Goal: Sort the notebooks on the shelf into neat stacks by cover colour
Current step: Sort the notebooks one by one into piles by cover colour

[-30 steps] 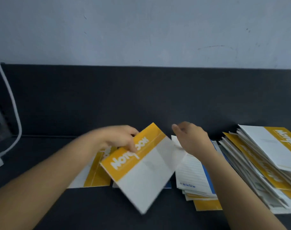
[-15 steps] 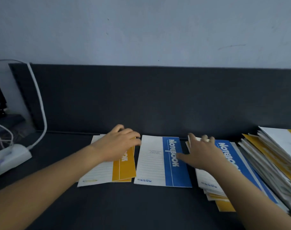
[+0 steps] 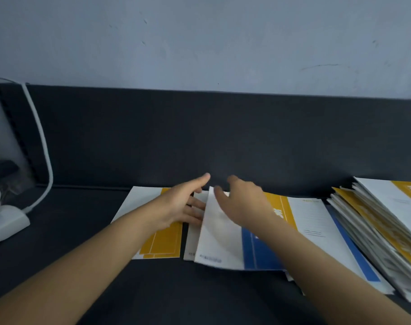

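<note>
One dark shelf (image 3: 199,299) carries a tall mixed pile (image 3: 378,231) at right. The blue notebook (image 3: 223,242) lies mid-shelf beside a yellow notebook (image 3: 162,242). The right hand (image 3: 244,205) rests on its top, fingers loose. The left hand (image 3: 178,205), fingers straight, touches its left edge.

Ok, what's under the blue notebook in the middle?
A white strip of another notebook shows past the left edge of the blue notebook. Its cover colour cannot be seen, since the rest is covered, nor whether more lie beneath.
</note>
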Demonstrator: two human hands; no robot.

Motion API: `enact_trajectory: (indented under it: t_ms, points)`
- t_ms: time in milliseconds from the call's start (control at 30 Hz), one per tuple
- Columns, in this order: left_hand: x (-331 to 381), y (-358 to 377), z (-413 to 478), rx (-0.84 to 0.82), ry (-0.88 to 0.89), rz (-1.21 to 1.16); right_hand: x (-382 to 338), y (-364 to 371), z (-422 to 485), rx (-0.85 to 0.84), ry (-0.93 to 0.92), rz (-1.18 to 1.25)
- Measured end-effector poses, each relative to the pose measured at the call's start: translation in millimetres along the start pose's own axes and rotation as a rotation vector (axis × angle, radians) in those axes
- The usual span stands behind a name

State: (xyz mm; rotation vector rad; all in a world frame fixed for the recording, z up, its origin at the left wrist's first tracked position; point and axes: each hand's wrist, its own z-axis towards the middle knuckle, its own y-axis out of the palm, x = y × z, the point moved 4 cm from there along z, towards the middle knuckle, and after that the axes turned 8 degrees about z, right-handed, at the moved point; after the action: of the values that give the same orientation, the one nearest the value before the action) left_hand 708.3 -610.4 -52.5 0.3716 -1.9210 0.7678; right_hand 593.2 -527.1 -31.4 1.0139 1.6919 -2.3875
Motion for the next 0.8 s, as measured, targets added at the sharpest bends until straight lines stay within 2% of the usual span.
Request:
enact_trajectory:
  t_ms: [67,133,200,267,300,400,500,567,700,800]
  points:
    - [-1,12,9,-0.012,-0.006,-0.001,1,19,2,-0.226,-0.001,0.201]
    - [-6,9,18,0.109,-0.014,0.079,11,19,2,-0.34,0.006,0.278]
    - [-9,1,21,0.172,-0.02,0.145,23,-2,3,-0.268,-0.021,0.228]
    - [-6,-8,17,0.207,0.0,0.238,39,-31,7,-0.117,-0.015,0.032]
    - [-5,-12,15,0.232,0.013,0.316,50,-42,8,-0.097,0.029,-0.104]
    - [-6,-23,11,0.294,0.008,0.547,82,-49,3,-0.218,0.272,-0.373]
    - [-8,-18,13,0.296,0.024,0.655,98,-36,-9,-0.372,0.436,-0.389]
    - [-5,-13,15,0.327,0.05,0.69,98,-31,-10,-0.384,0.429,-0.396]
    - [1,-8,16,0.333,0.045,0.737,91,-34,-6,-0.277,0.303,-0.409]
    - [-1,-5,14,0.306,0.011,0.787,87,-44,-6,-0.12,0.238,-0.325]
